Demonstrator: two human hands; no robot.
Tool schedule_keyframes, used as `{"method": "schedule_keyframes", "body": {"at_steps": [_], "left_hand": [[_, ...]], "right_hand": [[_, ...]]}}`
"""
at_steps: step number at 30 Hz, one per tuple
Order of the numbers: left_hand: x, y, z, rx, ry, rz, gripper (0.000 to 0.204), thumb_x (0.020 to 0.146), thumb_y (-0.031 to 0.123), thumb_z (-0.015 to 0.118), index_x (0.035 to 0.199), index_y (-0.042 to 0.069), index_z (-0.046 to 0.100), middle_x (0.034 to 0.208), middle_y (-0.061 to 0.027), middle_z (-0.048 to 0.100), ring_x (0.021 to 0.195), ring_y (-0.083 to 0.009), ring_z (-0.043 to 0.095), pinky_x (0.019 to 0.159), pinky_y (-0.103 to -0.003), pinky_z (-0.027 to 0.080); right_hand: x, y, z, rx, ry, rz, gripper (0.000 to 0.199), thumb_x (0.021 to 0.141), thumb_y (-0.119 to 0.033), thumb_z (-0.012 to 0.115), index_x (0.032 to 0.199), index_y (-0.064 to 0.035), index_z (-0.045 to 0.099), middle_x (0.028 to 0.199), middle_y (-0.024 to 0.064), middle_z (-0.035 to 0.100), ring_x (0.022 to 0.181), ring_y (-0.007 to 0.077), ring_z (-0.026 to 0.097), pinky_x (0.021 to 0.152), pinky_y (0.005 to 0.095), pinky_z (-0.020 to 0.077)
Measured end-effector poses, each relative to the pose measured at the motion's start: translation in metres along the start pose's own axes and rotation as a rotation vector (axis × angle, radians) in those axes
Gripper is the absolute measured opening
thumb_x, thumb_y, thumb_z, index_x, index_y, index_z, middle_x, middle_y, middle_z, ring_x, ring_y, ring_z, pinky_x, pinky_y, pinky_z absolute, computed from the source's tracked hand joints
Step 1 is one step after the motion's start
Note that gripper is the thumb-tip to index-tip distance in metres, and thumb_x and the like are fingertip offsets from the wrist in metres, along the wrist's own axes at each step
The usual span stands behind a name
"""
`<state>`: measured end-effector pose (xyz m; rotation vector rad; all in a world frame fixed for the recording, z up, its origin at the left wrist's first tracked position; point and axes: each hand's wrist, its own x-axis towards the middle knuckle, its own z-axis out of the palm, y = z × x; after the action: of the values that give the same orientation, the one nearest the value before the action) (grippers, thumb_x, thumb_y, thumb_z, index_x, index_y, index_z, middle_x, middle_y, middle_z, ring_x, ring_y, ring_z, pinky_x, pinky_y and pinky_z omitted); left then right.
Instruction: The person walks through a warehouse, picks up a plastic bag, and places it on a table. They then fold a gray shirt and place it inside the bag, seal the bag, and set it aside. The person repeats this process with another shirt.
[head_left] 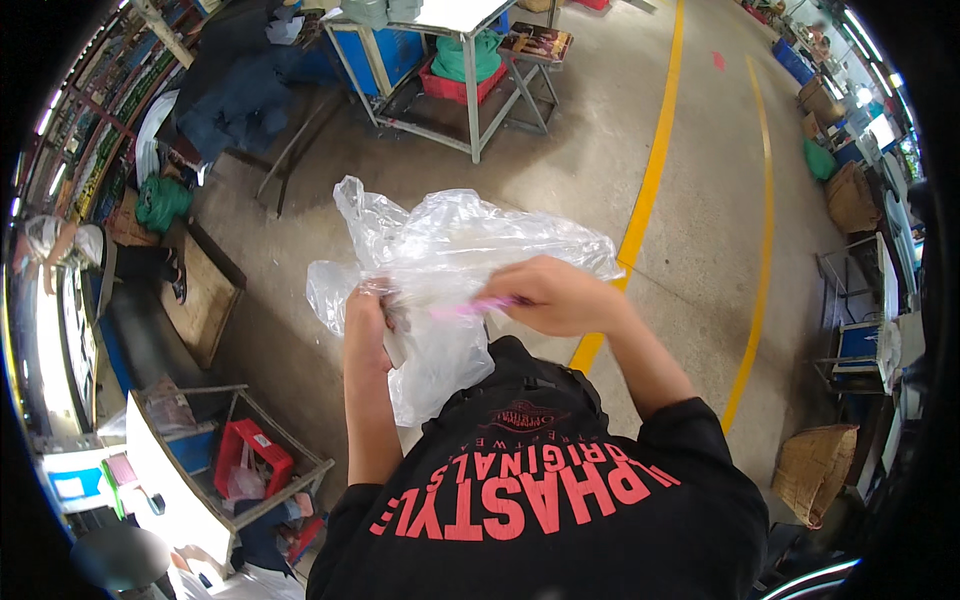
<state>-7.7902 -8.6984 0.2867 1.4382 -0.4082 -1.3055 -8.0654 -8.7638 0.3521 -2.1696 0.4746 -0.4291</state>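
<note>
Bag [460, 235] is out front, left hand [368, 320] at its left side and right hand [555, 295] over its right. Past it there's a desk [450, 14] with a crate [444, 86] underneath and a stool [538, 42] just right, plus another desk [165, 475] down left.

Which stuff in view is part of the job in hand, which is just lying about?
In the job:
- clear plastic, gripped by the left hand
- pink strip, blurred, at the right hand

Apparently just about:
- green bundle under the table ahead
- brown container, right
</note>
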Motion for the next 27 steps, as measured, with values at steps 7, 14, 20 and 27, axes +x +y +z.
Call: {"method": "schedule_keyframes", "body": {"at_steps": [7, 14, 20, 27], "left_hand": [[0.131, 0.093, 0.084, 0.210, 0.005, 0.232, 0.024, 0.100, 0.024, 0.060, 0.106, 0.003, 0.069, 0.087, -0.0011, 0.066, 0.069, -0.0102, 0.059, 0.060, -0.025, 0.046], [0.255, 0.136, 0.187, 0.071, 0.231, 0.562, 0.031, 0.106, 0.022, 0.053, 0.113, -0.004, 0.067, 0.098, -0.0059, 0.070, 0.086, -0.0110, 0.062, 0.076, -0.026, 0.049], [0.348, 0.111, 0.221, 0.307, 0.450, 0.469, 0.034, 0.106, 0.020, 0.048, 0.120, -0.007, 0.062, 0.106, -0.0106, 0.068, 0.091, -0.0142, 0.061, 0.078, -0.029, 0.049], [0.428, 0.083, 0.266, 0.363, 0.493, 0.301, 0.034, 0.105, 0.017, 0.048, 0.120, -0.010, 0.062, 0.104, -0.0135, 0.069, 0.093, -0.0196, 0.062, 0.087, -0.034, 0.049]], "right_hand": [[0.074, 0.188, -0.134, -0.634, 0.361, 0.828, 0.030, 0.092, -0.026, 0.067, 0.112, -0.0042, 0.068, 0.107, 0.0205, 0.071, 0.102, 0.0407, 0.066, 0.088, 0.0502, 0.0529], [0.135, 0.265, -0.314, -0.924, 0.741, 0.340, 0.047, 0.089, -0.019, 0.068, 0.134, -0.0093, 0.062, 0.132, 0.0199, 0.063, 0.117, 0.0402, 0.061, 0.101, 0.0467, 0.0498], [0.184, 0.361, -0.360, -0.849, 0.821, 0.202, 0.064, 0.090, -0.015, 0.061, 0.153, -0.0190, 0.049, 0.158, 0.0121, 0.047, 0.139, 0.0358, 0.050, 0.116, 0.0497, 0.0393], [0.212, 0.503, -0.388, -0.801, 0.368, 0.310, 0.071, 0.089, -0.005, 0.054, 0.157, -0.0217, 0.044, 0.155, 0.0244, 0.046, 0.141, 0.0381, 0.046, 0.121, 0.0556, 0.0289]]}}
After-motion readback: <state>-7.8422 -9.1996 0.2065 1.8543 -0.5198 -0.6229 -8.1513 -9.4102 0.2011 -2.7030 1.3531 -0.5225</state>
